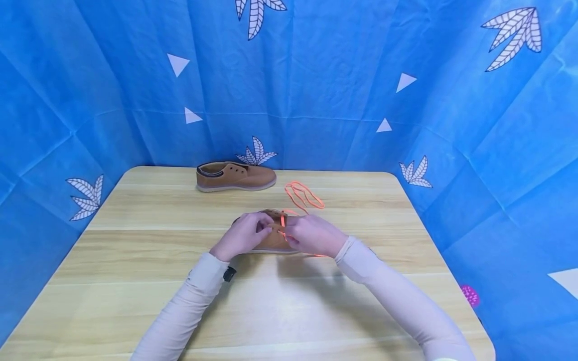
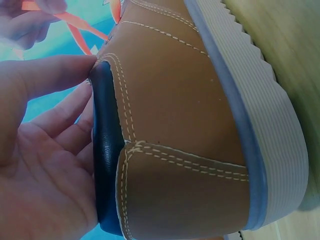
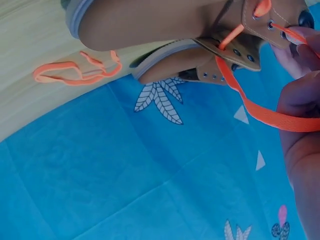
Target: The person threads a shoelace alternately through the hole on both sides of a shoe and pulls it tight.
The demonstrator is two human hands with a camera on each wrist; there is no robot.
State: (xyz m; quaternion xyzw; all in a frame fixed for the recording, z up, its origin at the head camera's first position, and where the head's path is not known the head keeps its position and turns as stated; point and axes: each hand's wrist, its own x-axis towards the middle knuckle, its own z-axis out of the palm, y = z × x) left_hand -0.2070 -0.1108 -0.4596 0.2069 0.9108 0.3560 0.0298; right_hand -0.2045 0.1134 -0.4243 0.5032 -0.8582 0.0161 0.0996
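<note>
Showing left-wrist only: ridged sole (image 2: 277, 135)

On table (image 1: 113, 311), behind near shoe (image 1: 271, 244): far shoe (image 1: 239, 178).
Behind right hand (image 1: 316, 234), right of far shoe: lace loop (image 3: 70, 82).

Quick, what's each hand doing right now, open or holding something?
Left hand: closed, holding the brown lace-up shoe.
Right hand: closed, holding the orange shoelace.
</note>
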